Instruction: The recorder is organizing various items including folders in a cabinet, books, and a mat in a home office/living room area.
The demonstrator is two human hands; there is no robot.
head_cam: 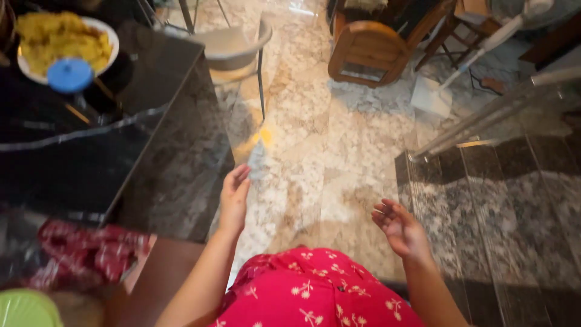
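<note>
Left hand [233, 195] is raised beside the edge of the dark polished counter [151, 121], fingers extended and loosely together, grasping nothing. It does not touch the counter, though it hangs close to its corner. Just above the fingertips a blurred pale-and-yellow streak [257, 148] shows; whether it is an object in the air or a reflection on the floor cannot be told.

On the counter, at the far left, sits a white plate [112, 42] heaped with crumbly yellow food, and a round blue lid [70, 75] lies at its near rim. The counter is glossy black stone with pale veining; below it a red patterned cloth [91, 251] is bunched, soft and creased, with a lime-green rounded rim [24, 309] at the bottom corner.

Judgement: with both hands unloaded and a wet-looking, mirror-smooth marble floor [327, 151] underfoot, steady footing and an unhurried reach serve best.

Right hand [400, 229] is held palm up, fingers curled slightly, empty, near the dark speckled stone panel [502, 206]. Beyond stand a curved wooden chair [369, 51] and a white mop [433, 97].
</note>
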